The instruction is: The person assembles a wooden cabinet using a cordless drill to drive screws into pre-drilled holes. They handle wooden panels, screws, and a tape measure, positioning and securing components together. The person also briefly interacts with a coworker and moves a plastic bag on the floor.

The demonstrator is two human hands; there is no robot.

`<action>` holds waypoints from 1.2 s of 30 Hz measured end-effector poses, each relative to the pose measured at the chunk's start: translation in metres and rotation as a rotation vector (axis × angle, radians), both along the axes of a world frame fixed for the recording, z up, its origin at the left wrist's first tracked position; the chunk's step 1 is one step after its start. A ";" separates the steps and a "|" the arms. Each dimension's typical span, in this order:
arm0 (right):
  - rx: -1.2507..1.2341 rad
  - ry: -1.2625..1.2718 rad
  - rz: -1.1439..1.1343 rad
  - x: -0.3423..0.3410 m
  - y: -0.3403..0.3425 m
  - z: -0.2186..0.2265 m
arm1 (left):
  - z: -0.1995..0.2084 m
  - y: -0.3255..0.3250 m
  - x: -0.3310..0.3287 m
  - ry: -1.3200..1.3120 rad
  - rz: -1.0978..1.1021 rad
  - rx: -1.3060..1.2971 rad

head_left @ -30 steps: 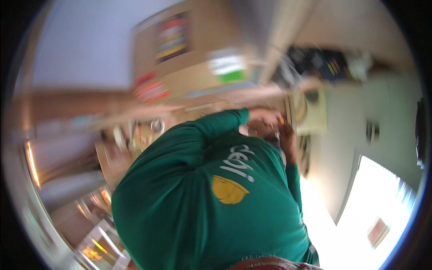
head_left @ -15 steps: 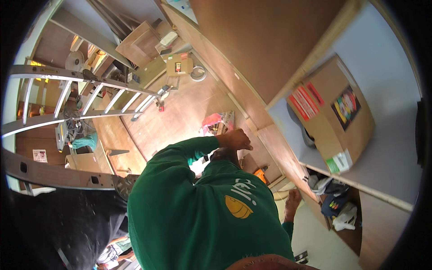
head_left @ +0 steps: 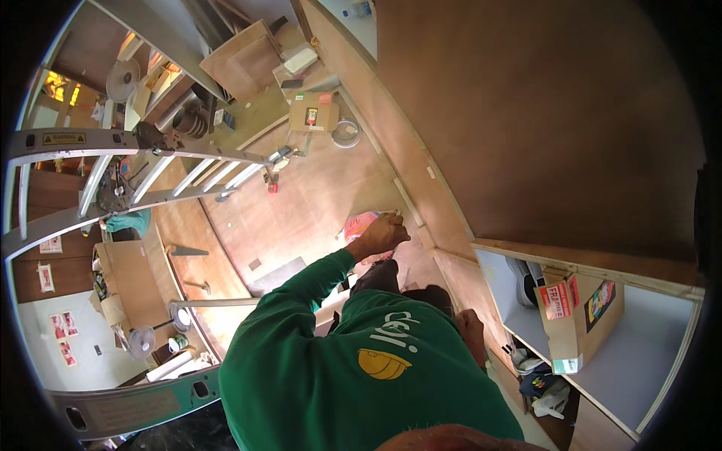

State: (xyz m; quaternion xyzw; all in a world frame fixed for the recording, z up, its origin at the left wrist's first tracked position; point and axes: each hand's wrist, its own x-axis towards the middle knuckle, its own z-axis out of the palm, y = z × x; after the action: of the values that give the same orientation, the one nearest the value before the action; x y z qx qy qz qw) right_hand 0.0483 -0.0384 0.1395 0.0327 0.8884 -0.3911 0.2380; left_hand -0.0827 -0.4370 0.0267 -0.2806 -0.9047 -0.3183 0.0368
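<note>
Pink plastic bag (head_left: pixel 359 223) is lying on the plywood floor (head_left: pixel 301 203) beside the wall's base edge; the left hand (head_left: pixel 385 233) is gripping its top. Right hand (head_left: pixel 472 334) is hanging low, grip indiscernible. An aluminium ladder (head_left: pixel 150 177) is standing well apart.

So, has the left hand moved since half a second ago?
Yes, slightly: the left hand has shifted toward the pink bag on the wooden floor and now overlaps its edge.
</note>
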 end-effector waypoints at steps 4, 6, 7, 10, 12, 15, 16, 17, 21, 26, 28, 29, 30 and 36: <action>-0.040 -0.067 0.052 -0.037 -0.031 0.010 | -0.004 -0.004 0.009 -0.020 0.258 -0.020; 0.002 -0.009 0.129 -0.049 -0.023 -0.002 | 0.024 -0.006 0.017 0.081 0.456 0.026; 0.033 0.051 0.197 -0.054 -0.014 -0.024 | 0.003 -0.019 0.028 -0.018 0.491 0.054; 0.054 -0.045 0.168 -0.058 0.006 -0.013 | -0.019 -0.038 0.051 -0.054 0.765 0.055; 0.061 0.003 0.207 -0.061 0.024 -0.030 | -0.037 -0.069 0.080 -0.256 0.893 0.001; 0.103 0.025 0.213 -0.067 0.044 -0.050 | -0.060 -0.092 0.136 -0.386 1.107 -0.062; 0.108 0.025 0.229 -0.074 0.049 -0.054 | -0.080 -0.109 0.172 -0.386 1.087 -0.115; 0.094 0.106 0.213 -0.075 0.060 -0.065 | -0.087 -0.107 0.184 -0.581 1.108 -0.135; 0.063 0.140 0.167 -0.067 0.068 -0.076 | -0.117 -0.119 0.252 -1.074 1.085 -0.297; 0.015 0.049 0.115 -0.049 0.062 -0.075 | -0.134 -0.091 0.256 -1.189 1.209 0.056; -0.023 0.004 0.170 -0.048 0.047 -0.072 | -0.148 -0.106 0.284 -1.163 1.246 0.357; -0.055 -0.030 0.178 -0.049 0.036 -0.070 | -0.156 -0.124 0.298 -1.161 1.299 0.553; -0.038 -0.051 0.179 -0.052 0.029 -0.065 | -0.159 -0.119 0.297 -1.038 1.216 0.387; 0.003 -0.010 0.186 -0.092 -0.027 -0.071 | -0.131 -0.137 0.232 -1.261 1.377 0.481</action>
State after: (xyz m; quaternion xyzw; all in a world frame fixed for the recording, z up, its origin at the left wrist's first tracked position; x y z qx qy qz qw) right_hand -0.0439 -0.0652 0.0688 -0.0476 0.8870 -0.3658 0.2777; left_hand 0.1495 -0.5745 -0.1039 0.5494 -0.6350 -0.4961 -0.2209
